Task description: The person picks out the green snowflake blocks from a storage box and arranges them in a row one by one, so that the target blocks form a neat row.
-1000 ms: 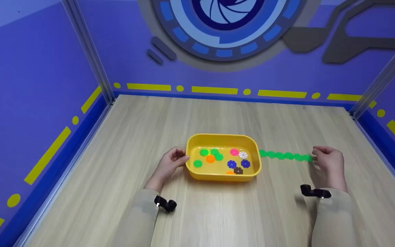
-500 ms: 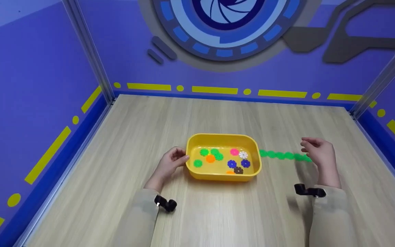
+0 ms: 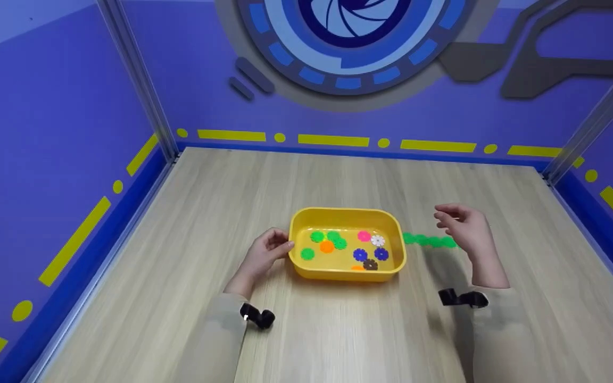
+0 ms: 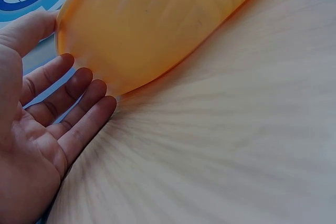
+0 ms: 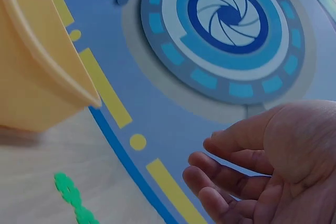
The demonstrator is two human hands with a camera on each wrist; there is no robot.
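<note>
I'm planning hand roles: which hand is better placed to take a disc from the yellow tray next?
Likely the right hand: it hovers, apparently empty, to the right of the yellow tray, while the left hand holds the tray's opposite end.

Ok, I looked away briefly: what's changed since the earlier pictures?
The right hand has come off the outer end of the green chain and moved left toward the yellow tub, holding nothing visible. The left hand still holds the tub; the discs and visible chain look unmoved.
</note>
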